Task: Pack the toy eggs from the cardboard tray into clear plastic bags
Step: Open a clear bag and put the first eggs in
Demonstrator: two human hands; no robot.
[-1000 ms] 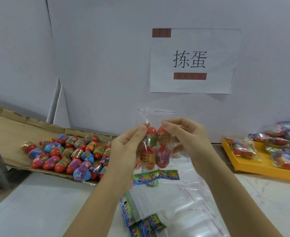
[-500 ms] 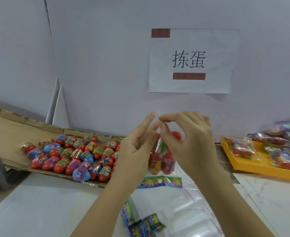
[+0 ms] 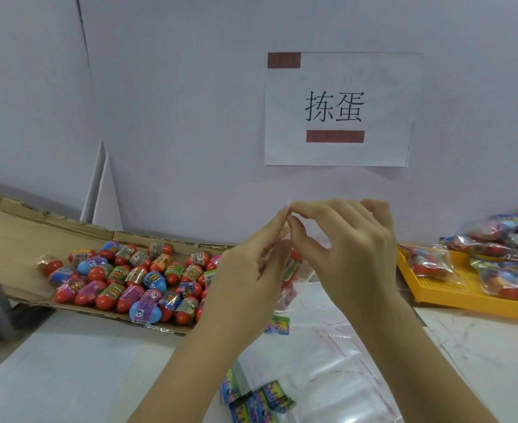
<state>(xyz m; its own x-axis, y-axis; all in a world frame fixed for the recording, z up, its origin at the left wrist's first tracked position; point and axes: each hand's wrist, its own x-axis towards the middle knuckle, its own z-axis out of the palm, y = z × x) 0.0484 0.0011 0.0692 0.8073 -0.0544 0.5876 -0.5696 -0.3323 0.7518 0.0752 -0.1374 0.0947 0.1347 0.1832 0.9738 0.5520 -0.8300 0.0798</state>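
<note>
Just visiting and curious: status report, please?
Left hand and right hand pinching top of clear bag. Toy eggs inside; many left in cardboard tray. Spare bags on table beneath.

Eggs lie in the tray, left; flat bags in front; packed bags fill the basket, right; sign behind.

Bright eggs on a brown cardboard tray
Eggs mostly red, some blue or pink, with printed wrappers; the basket is yellow mesh.

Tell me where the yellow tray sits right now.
In the head view, the yellow tray sits at the far right, beyond the right hand, holding filled bags.
</note>
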